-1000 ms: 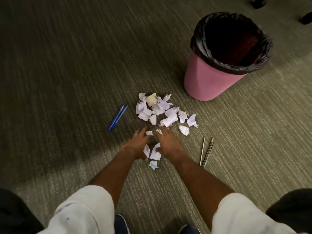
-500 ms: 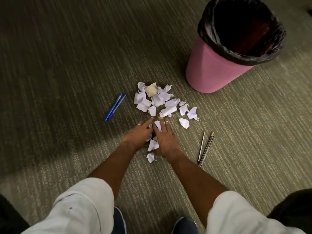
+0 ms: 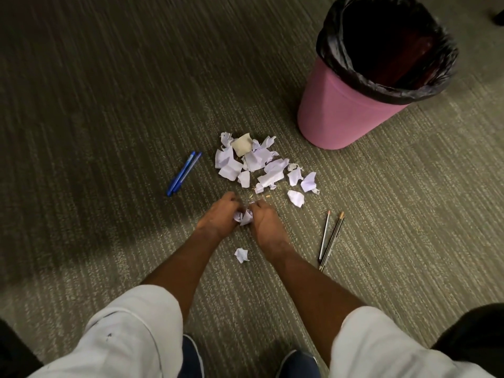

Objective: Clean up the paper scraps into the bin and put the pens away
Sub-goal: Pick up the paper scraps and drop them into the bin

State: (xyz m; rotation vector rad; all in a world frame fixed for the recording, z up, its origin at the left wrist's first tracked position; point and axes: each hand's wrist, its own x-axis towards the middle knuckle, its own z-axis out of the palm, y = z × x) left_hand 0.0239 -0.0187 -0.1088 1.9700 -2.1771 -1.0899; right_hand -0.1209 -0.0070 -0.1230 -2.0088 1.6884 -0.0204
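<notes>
A pile of white paper scraps (image 3: 259,162) lies on the carpet in front of a pink bin (image 3: 341,113) lined with a black bag. My left hand (image 3: 218,214) and my right hand (image 3: 263,219) are pressed together just below the pile, both closed around a few scraps (image 3: 244,217) that show between them. One loose scrap (image 3: 241,255) lies between my forearms. Two blue pens (image 3: 184,173) rest left of the pile. Two thin pens (image 3: 331,238) lie to the right of my right hand.
The floor is ribbed grey-green carpet. The bin stands at the upper right, its opening facing up. My white sleeves and dark shoes (image 3: 297,362) fill the bottom of the view. A dark object (image 3: 499,17) sits at the right edge.
My hands went from flat on the carpet with spread fingers to curled together around a few scraps. The nearest scraps were gathered up; one stayed behind between my arms.
</notes>
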